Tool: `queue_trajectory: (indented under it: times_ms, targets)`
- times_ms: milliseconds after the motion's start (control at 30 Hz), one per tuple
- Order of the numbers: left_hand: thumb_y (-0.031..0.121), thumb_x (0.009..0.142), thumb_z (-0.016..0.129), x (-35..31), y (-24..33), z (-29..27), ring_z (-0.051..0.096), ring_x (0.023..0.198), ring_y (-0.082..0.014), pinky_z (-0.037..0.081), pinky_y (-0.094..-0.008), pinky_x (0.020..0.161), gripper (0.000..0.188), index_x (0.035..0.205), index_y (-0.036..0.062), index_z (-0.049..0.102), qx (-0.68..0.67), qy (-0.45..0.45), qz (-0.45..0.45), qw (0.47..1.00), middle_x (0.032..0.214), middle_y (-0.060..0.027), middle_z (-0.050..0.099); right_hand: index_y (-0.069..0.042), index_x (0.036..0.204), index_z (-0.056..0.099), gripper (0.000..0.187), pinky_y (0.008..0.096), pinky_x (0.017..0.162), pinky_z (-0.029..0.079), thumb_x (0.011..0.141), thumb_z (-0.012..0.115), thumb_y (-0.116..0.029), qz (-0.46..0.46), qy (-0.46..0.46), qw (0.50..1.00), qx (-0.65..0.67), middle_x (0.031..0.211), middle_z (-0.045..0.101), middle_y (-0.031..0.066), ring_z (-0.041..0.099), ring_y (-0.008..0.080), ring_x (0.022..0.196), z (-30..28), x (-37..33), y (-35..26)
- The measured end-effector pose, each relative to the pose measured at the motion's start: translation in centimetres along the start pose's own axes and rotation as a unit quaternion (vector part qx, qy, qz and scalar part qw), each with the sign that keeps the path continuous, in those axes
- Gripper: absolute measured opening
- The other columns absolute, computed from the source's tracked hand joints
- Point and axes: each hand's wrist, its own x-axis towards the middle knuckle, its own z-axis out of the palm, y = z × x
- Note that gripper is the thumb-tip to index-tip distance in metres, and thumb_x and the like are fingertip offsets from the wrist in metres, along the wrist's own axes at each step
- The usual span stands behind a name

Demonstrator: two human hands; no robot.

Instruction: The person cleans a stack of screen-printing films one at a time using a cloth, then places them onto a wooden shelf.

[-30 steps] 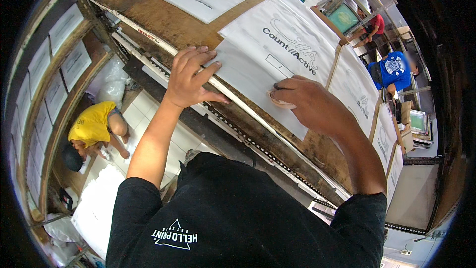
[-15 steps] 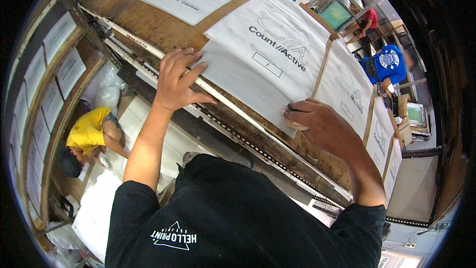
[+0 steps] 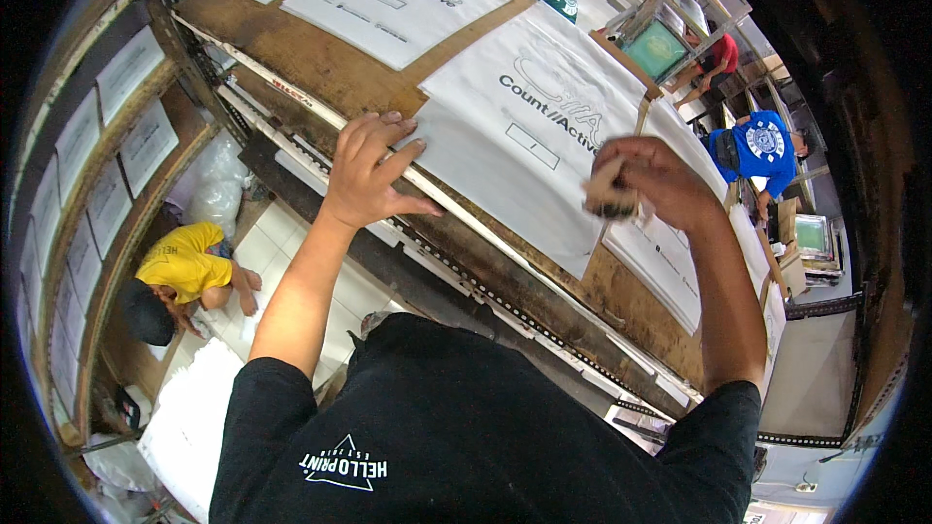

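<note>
While the left hand [image 3: 369, 170] lies flat, fingers spread, pinning the white sheet's [image 3: 529, 170] near-left edge, the right hand [image 3: 646, 180] hovers over its right edge, fingers curled around a small tan block [image 3: 610, 199].

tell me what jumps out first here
A row of white sheets lies along a long brown table. The left hand presses flat on the nearest sheet's edge, while the right hand holds a small brown block above it. A person in yellow crouches on the floor at lower left.
</note>
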Motion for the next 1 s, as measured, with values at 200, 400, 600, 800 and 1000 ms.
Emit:
queue_trajectory:
  times_ms: [200, 400, 600, 800, 1000]
  targets:
    - [0.074, 0.069, 0.069, -0.3, -0.3, -0.1, 0.055, 0.119, -0.0313, 0.041, -0.0511, 0.103, 0.076, 0.114, 0.013, 0.062, -0.018, -0.014, -0.001, 1.0, 0.122, -0.0095, 0.059, -0.004, 0.115, 0.061, 0.025, 0.0304, 0.09, 0.048, 0.098, 0.052, -0.02, -0.095, 0.06, 0.993, 0.041, 0.107, 0.061, 0.0071, 0.059, 0.017, 0.101, 1.9, 6.9, -0.2]
    - [0.073, 0.068, 0.071, -0.6, -0.7, -0.2, 0.056, 0.117, -0.0316, 0.042, -0.0509, 0.102, 0.077, 0.113, 0.0121, 0.064, -0.023, 0.01, 0.005, 1.0, 0.122, -0.0101, 0.058, -0.004, 0.112, 0.06, 0.019, 0.026, 0.078, 0.048, 0.096, 0.054, -0.011, -0.033, -0.003, 0.999, 0.014, 0.1, 0.063, 0.0031, 0.059, 0.0099, 0.09, 6.0, 12.8, -4.4]
    - [0.066, 0.063, 0.078, -0.4, -0.7, -0.2, 0.059, 0.113, -0.0343, 0.046, -0.0517, 0.098, 0.072, 0.105, 0.0093, 0.066, -0.063, 0.032, 0.005, 0.998, 0.111, -0.0128, 0.056, -0.003, 0.111, 0.06, 0.02, 0.0246, 0.062, 0.05, 0.091, 0.061, -0.006, -0.007, 0.014, 1.0, 0.018, 0.092, 0.064, 0.0024, 0.062, 0.0094, 0.075, 7.8, 16.5, -4.3]
    - [0.065, 0.064, 0.078, -0.7, -1.1, 0.2, 0.059, 0.112, -0.034, 0.046, -0.0514, 0.099, 0.071, 0.105, 0.01, 0.061, -0.078, 0.064, 0.015, 0.995, 0.107, -0.011, 0.056, -0.002, 0.11, 0.063, 0.024, 0.0289, 0.07, 0.053, 0.085, 0.063, -0.003, -0.07, 0.093, 0.978, -0.176, 0.093, 0.064, 0.0062, 0.064, 0.0157, 0.08, 8.7, 16.8, -4.5]
    - [0.069, 0.057, 0.08, -1.4, -1.5, 1.0, 0.06, 0.114, -0.0351, 0.047, -0.0535, 0.093, 0.075, 0.103, 0.012, 0.064, -0.081, 0.063, 0.007, 0.995, 0.112, -0.0112, 0.057, -0.001, 0.11, 0.068, 0.03, 0.0382, 0.084, 0.052, 0.08, 0.064, -0.003, -0.225, 0.103, 0.921, -0.302, 0.105, 0.064, 0.0133, 0.065, 0.0285, 0.095, 8.7, 15.7, -3.1]
